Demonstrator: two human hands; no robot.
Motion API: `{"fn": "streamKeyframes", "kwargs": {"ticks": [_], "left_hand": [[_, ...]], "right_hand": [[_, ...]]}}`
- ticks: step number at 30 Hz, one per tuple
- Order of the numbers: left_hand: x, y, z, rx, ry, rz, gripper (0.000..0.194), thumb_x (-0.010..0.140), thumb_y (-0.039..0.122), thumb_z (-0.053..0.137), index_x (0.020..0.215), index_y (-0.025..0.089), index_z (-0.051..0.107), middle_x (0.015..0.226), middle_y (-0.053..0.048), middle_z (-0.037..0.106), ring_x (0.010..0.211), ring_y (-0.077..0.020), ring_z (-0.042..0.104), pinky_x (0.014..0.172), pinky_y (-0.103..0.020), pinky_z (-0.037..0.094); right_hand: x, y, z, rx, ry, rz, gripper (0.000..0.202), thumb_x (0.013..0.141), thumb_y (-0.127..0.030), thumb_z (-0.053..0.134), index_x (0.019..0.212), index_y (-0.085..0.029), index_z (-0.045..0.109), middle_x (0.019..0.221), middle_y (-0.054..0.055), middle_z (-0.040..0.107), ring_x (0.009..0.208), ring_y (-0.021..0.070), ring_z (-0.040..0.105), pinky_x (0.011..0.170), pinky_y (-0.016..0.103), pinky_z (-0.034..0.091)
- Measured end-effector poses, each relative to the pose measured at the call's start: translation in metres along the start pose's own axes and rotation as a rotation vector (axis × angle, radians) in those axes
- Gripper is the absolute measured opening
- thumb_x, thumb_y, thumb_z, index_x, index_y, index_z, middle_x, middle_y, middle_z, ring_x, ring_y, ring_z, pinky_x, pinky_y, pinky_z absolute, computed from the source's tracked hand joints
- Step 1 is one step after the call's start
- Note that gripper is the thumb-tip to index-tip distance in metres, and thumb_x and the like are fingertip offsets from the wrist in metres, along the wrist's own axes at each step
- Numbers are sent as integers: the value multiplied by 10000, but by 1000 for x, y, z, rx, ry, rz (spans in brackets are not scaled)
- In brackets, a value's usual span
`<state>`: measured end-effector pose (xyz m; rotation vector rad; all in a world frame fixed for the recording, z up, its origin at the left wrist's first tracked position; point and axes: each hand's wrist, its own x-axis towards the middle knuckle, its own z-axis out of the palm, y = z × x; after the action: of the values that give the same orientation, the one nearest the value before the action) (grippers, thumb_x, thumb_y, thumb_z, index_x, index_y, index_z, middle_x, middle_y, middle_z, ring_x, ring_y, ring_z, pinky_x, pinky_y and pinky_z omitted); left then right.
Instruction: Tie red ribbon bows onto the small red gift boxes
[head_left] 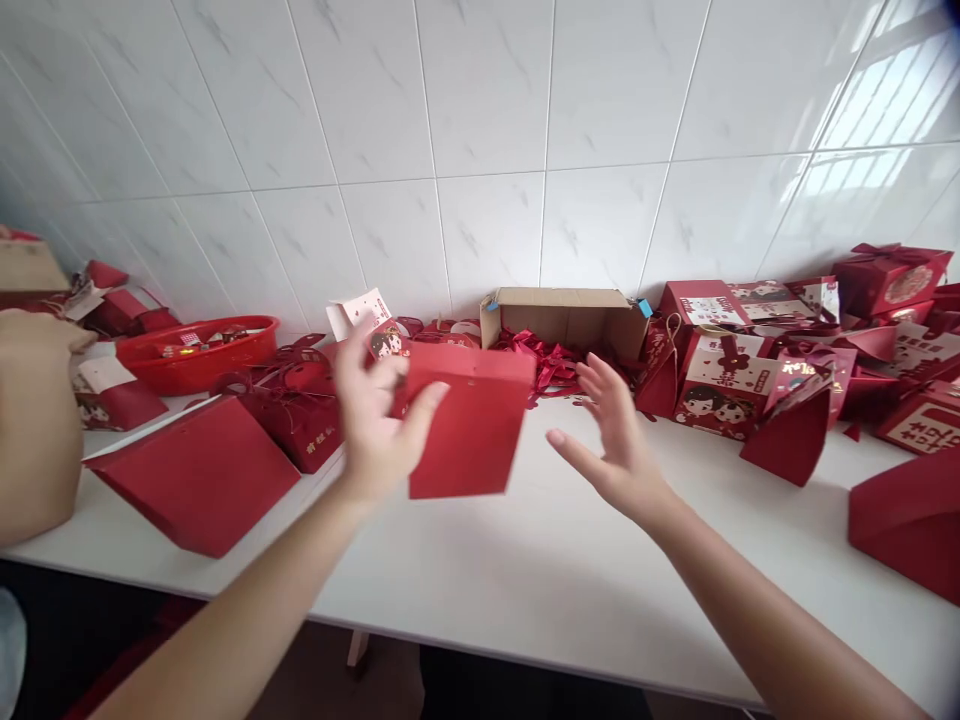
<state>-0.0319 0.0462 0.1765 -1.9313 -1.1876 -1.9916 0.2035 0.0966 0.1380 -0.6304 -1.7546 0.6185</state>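
Observation:
My left hand (379, 430) grips a plain red paper gift box (476, 430) by its left side, thumb across the near face. The box is held up over the white table, and its far side is hidden from me. To the right of it, my right hand (611, 450) is in the air with fingers apart, touching nothing. Behind the hands, an open cardboard box (570, 298) lies with dark red ribbons (551, 355) spilling from it.
A red plastic basin (195, 370) holding small wrapped items stands at the left. Near it lies a large red box (202, 475). Printed gift boxes (724, 385) are piled at the right, and another red box (911, 520) sits by the right edge. A tiled wall rises behind the table (480, 580).

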Motion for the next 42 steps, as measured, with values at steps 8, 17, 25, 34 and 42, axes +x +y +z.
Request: {"fn": "streamKeyframes", "kwargs": {"ticks": [8, 17, 25, 34, 42], "left_hand": [[-33, -57, 58, -303, -177, -510, 318, 764, 330, 678, 1044, 202, 598, 986, -50, 648, 902, -175, 610, 792, -279, 475], [-33, -63, 53, -412, -270, -597, 185, 794, 370, 641, 837, 210, 556, 879, -4, 622, 818, -142, 591, 768, -260, 455], [-38, -68, 47, -394, -214, -673, 344, 750, 388, 690, 1042, 237, 587, 753, 19, 628, 645, -134, 579, 619, -240, 456], [-38, -72, 43, -480, -204, -765, 272, 745, 381, 699, 934, 202, 621, 872, -36, 690, 797, -194, 648, 690, -287, 532], [-33, -64, 45, -487, -171, -804, 305, 686, 402, 740, 895, 206, 636, 873, -58, 709, 838, -256, 669, 693, -350, 561]], "right_hand": [[23, 45, 35, 248, -102, 224, 358, 775, -454, 652, 1035, -212, 602, 1019, 79, 632, 883, 201, 614, 726, 324, 523], [55, 26, 13, -20, -511, 283, 402, 788, -517, 590, 612, -156, 583, 563, -30, 447, 534, 85, 379, 496, 231, 298], [98, 54, -54, -217, 70, 270, 453, 887, -514, 413, 941, -162, 692, 906, 73, 692, 800, 162, 637, 711, 259, 484], [88, 177, -61, -676, 52, 493, 287, 808, -155, 468, 971, -147, 704, 955, 97, 709, 883, 197, 644, 799, 281, 467], [65, 198, -10, -859, -264, 404, 330, 852, -122, 451, 1122, -184, 630, 1241, 137, 581, 1183, 283, 456, 983, 428, 297]]}}
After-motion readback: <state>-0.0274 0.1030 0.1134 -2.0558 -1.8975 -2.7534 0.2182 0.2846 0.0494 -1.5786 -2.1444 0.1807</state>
